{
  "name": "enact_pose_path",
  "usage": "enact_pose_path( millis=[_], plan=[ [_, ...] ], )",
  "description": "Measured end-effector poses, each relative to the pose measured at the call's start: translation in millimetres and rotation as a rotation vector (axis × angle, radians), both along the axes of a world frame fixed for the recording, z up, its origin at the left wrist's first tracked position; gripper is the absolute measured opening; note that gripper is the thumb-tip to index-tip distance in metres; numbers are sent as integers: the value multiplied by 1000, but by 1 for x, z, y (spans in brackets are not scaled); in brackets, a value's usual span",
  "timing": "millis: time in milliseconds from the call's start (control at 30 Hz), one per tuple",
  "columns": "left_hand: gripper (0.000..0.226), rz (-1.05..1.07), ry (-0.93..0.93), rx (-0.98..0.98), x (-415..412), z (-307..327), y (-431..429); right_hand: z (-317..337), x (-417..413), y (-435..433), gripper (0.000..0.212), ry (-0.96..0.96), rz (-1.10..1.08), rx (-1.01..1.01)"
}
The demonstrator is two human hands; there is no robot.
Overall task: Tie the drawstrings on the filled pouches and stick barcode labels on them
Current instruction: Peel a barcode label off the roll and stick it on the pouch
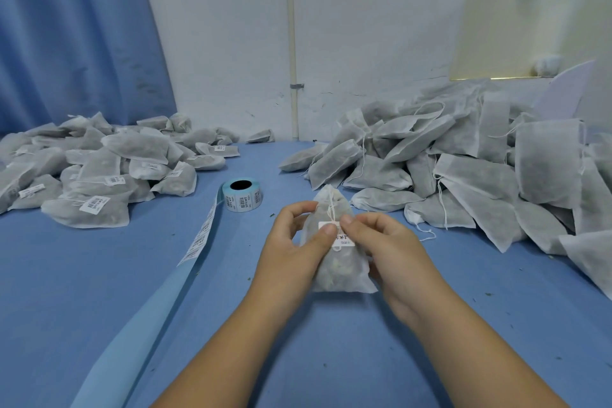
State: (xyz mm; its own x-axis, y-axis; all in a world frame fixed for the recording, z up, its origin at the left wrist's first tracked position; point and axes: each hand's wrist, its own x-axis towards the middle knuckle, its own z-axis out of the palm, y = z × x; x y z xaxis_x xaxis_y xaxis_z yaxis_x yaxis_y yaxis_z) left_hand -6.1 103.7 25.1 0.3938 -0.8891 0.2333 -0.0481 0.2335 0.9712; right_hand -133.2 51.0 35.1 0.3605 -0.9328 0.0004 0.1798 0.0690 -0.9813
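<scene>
Both hands, left [291,242] and right [387,252], grip one pouch [337,268], thumbs pressing its barcode label [337,235].

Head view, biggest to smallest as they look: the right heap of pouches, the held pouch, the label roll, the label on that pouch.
1. the heap of pouches
2. the held pouch, though nearness to the camera enlarges it
3. the label roll, farther back, so the gap to the pouch is unsure
4. the label, clearly smallest

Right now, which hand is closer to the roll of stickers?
Left. The left hand holds the pouch just right of the roll; the right hand is on the pouch's far side.
</scene>
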Motion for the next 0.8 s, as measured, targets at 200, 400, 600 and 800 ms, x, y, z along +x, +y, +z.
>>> enact_pose_path(
  millis=[200,400,600,800],
  plan=[
    [45,-78,86,12,0,-1,-1,2,-1,-1,20,13,-44,-14],
    [15,80,268,40,6,0,-2,1,4,5,27,87,85,-34],
    [10,190,231,21,13,0,0,-2,13,13,21,146,222,-5],
    [13,187,80,42,44,29,11,9,44,23,21,107,245,-29]
  ],
)
